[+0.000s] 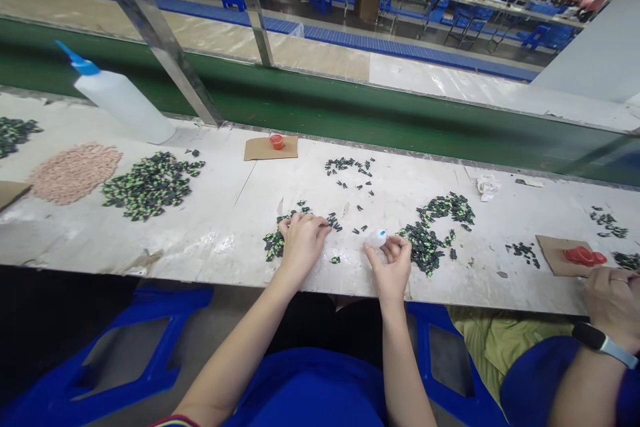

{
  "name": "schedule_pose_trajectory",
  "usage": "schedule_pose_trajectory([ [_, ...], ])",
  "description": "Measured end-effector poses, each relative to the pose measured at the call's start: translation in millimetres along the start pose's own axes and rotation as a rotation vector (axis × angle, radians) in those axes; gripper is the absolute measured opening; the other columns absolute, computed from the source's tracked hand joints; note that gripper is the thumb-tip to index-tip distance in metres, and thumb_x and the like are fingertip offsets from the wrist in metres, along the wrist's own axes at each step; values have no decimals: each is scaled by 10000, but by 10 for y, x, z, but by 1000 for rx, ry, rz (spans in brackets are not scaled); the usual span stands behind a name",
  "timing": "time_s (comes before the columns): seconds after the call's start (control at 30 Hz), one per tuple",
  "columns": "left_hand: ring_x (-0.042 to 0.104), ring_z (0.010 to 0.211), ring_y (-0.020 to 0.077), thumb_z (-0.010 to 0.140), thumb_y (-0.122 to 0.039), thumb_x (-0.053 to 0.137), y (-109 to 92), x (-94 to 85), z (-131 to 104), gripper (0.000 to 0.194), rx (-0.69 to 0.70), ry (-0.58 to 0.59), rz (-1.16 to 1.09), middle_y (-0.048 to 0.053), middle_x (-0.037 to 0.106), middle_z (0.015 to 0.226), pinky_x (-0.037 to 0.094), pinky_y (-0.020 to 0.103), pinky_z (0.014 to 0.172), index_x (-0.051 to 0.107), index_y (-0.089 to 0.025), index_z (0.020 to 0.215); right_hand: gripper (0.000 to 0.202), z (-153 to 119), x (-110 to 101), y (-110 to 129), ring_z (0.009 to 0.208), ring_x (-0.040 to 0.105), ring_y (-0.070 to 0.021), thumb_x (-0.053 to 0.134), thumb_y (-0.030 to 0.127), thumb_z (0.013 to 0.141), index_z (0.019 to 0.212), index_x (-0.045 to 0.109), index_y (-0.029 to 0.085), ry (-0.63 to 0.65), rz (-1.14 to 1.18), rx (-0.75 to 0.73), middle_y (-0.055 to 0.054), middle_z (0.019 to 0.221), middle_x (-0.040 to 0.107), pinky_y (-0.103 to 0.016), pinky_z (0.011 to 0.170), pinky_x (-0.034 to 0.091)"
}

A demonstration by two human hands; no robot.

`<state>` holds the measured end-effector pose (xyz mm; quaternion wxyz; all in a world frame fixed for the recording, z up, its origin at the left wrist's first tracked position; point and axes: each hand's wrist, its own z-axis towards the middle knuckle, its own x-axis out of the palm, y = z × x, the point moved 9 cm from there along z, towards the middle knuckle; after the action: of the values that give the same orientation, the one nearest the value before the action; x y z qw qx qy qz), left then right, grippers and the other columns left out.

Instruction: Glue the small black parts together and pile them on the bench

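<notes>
My right hand (391, 268) grips a small white squeeze bottle (375, 238) with a blue tip, tilted just above the white tabletop. Its thumb and fingers close around the bottle's sides. My left hand (303, 240) is low over the table, thumb and fingertips drawn together beside a few small black pieces (334, 221); what they pinch, if anything, is too small to tell. Partly hidden behind the left hand is a pile of black-and-green pieces (273, 245). A larger pile of such pieces (423, 247) lies right of my right hand. One single piece (335, 259) sits between the hands.
Small black parts (345, 165) are scattered farther back. A red cup (277, 141) stands on cardboard (255, 149). To the left are a large white bottle (125, 103), pinkish pieces (75, 173) and another black-and-green pile (150, 187). A co-worker's hand (613, 300) is at the right.
</notes>
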<state>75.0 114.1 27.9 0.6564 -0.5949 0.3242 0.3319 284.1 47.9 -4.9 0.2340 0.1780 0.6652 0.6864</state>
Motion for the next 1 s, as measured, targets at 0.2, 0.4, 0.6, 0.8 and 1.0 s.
schedule_pose_trajectory([
  [0.2, 500, 1028, 324, 830, -180, 594, 4, 56, -1, 126, 14, 22, 10, 89, 701, 953, 331, 472, 849, 689, -229, 762, 495, -325, -180, 341, 835, 593, -193, 765, 419, 696, 1075, 557, 178, -215, -310, -258, -115, 1042, 651, -332, 722, 475],
  [0.4, 462, 1088, 332, 798, -150, 618, 26, 75, -31, 101, -13, 31, -1, 94, 632, 1072, 343, 473, 864, 681, -218, 756, 257, -532, 142, 274, 624, 553, -145, 665, 425, 802, 880, 661, 180, 36, -287, -156, -59, 828, 663, -275, 569, 473],
  [0.6, 459, 1109, 326, 790, -179, 645, 8, 125, -88, 84, 2, 115, -93, 70, 639, 1065, 343, 469, 873, 687, -233, 741, 285, -435, 444, 169, 612, 609, -166, 598, 388, 846, 1002, 700, 172, 217, -337, -108, -102, 972, 693, -323, 640, 517],
  [0.8, 452, 1154, 316, 781, -205, 668, 5, 166, -122, 73, -4, 191, -191, 59, 658, 1062, 354, 458, 882, 700, -238, 723, 250, -346, 533, 173, 678, 646, -216, 558, 331, 858, 978, 715, 178, 221, -471, -163, -119, 970, 678, -369, 700, 511],
  [1.0, 482, 1162, 297, 791, -211, 671, 39, 111, -135, 75, -14, 167, -307, 51, 668, 1056, 349, 473, 948, 720, -250, 749, 208, -327, 582, 121, 727, 677, -210, 585, 366, 841, 860, 685, 186, 261, -282, -33, -77, 854, 708, -343, 690, 547],
])
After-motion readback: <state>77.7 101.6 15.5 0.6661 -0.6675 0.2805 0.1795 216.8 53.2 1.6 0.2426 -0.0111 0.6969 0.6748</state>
